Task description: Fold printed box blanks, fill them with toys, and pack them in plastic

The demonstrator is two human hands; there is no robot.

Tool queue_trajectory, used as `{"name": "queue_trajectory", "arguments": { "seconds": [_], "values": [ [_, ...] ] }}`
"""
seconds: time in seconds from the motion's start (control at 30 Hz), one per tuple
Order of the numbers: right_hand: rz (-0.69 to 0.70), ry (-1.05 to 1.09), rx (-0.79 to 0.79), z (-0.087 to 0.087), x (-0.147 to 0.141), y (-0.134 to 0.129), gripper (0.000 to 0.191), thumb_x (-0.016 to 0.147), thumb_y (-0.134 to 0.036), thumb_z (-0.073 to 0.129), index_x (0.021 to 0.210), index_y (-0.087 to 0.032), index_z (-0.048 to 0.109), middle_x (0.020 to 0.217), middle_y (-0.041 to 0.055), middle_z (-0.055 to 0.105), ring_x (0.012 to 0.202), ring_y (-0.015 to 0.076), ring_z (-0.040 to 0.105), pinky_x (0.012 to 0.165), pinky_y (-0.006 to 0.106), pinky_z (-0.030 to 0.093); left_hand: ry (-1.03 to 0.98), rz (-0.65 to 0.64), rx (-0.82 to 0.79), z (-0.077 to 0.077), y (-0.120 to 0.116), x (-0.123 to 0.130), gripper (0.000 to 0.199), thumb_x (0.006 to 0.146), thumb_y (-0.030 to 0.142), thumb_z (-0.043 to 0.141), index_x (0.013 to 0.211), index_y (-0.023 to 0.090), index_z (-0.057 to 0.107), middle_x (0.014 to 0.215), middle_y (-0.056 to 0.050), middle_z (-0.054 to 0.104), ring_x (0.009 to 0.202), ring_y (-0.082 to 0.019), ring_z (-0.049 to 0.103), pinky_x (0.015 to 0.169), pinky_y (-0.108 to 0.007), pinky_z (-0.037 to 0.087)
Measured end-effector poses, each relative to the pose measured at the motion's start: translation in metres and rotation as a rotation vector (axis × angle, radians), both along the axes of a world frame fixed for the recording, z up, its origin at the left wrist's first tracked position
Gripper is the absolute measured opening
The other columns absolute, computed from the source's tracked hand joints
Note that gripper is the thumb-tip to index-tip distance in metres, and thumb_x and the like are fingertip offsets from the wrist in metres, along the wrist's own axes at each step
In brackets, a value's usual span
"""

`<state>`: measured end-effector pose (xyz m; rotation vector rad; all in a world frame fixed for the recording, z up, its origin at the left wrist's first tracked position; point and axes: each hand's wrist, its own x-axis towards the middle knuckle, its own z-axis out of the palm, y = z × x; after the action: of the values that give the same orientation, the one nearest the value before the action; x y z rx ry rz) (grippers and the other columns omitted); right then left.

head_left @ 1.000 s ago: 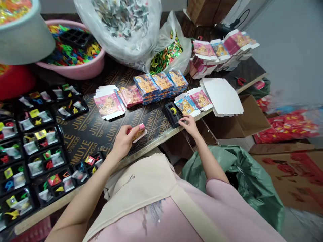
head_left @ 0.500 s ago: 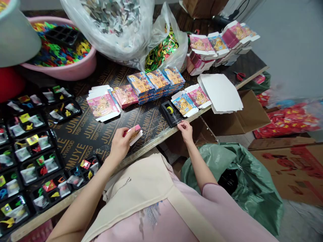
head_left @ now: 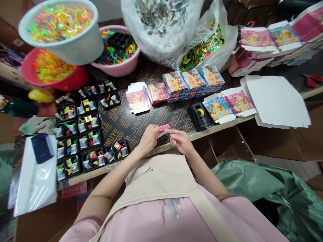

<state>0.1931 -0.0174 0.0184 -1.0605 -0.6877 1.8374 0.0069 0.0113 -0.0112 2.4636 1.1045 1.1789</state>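
My left hand (head_left: 149, 138) is closed round a small pink box (head_left: 164, 127), held edge-up over the front of the table. Pointing at it from the right, my right hand (head_left: 182, 140) has its index finger stretched out to the box's near edge, while its other fingers are curled in. Whether a strip of tape lies between these fingers is too small to tell. A black tape dispenser (head_left: 198, 117) with a yellow roll stands to the right of my hands. Behind them lie a flat pink carton (head_left: 137, 97), pink boxes (head_left: 158, 93) and stacked blue boxes (head_left: 188, 82).
Black trays (head_left: 91, 140) of small toys and packets fill the left side. Tubs, including a pale blue tub (head_left: 75, 50), and a plastic bag of shredded pieces (head_left: 164, 47) line the back. Flat cartons (head_left: 229, 104) and white sheets (head_left: 280, 101) lie right, near red scissors (head_left: 314, 81).
My right hand has left the tape dispenser and come left to the box. My left hand has turned the box edge-up. The view has swung left, showing more tubs and trays.
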Motion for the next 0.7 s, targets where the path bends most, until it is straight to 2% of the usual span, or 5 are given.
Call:
{"name": "queue_trajectory", "arguments": {
  "seconds": [0.13, 0.33, 0.47, 0.57, 0.7],
  "values": [
    [0.086, 0.149, -0.093, -0.005, -0.011, 0.012, 0.023, 0.069, -0.028, 0.069, 0.086, -0.015, 0.077, 0.040, -0.0095, 0.040, 0.036, 0.0029, 0.018, 0.041, 0.022, 0.012, 0.005, -0.007, -0.017, -0.004, -0.001, -0.002, 0.020, 0.097, 0.012, 0.044, 0.114, 0.020, 0.049, 0.097, -0.006, 0.061, 0.088, -0.017, 0.056, 0.079, -0.031, 0.048],
    [0.098, 0.124, -0.097, -0.013, -0.006, 0.012, 0.019, 0.070, -0.032, 0.068, 0.081, -0.017, 0.074, 0.042, -0.0099, 0.041, 0.036, 0.0040, 0.018, 0.041, 0.022, 0.014, 0.159, 0.008, -0.025, 0.000, -0.004, -0.001, 0.029, 0.095, 0.015, 0.042, 0.114, 0.020, 0.062, 0.101, -0.008, 0.063, 0.090, -0.020, 0.055, 0.079, -0.035, 0.046],
    [0.056, -0.305, 0.102, -0.013, -0.003, 0.012, 0.024, 0.074, -0.042, 0.069, 0.066, -0.019, 0.067, 0.045, -0.0055, 0.049, 0.040, 0.0071, 0.031, 0.043, 0.024, 0.022, 0.157, 0.099, -0.037, 0.000, -0.003, 0.009, 0.019, 0.097, 0.028, 0.050, 0.099, 0.021, 0.068, 0.093, -0.008, 0.064, 0.083, -0.019, 0.055, 0.074, -0.034, 0.043],
    [-0.131, -0.636, 0.296, -0.016, 0.009, 0.016, 0.039, 0.080, -0.050, 0.065, 0.055, -0.020, 0.058, 0.046, -0.0040, 0.048, 0.047, 0.0104, 0.042, 0.049, 0.025, 0.033, 0.171, 0.136, -0.073, 0.001, -0.002, 0.015, 0.021, 0.099, 0.025, 0.048, 0.095, 0.021, 0.068, 0.087, -0.006, 0.065, 0.080, -0.018, 0.055, 0.071, -0.032, 0.042],
    [-0.312, -0.760, 0.442, -0.019, 0.026, 0.030, 0.045, 0.089, -0.059, 0.051, 0.072, -0.021, 0.066, 0.063, 0.0005, 0.061, 0.058, 0.0153, 0.055, 0.056, 0.029, 0.043, 0.217, -0.051, -0.138, 0.020, -0.006, -0.001, 0.031, 0.092, 0.010, 0.045, 0.109, 0.024, 0.067, 0.095, -0.005, 0.068, 0.091, -0.018, 0.060, 0.093, -0.038, 0.045]
  ]
}}
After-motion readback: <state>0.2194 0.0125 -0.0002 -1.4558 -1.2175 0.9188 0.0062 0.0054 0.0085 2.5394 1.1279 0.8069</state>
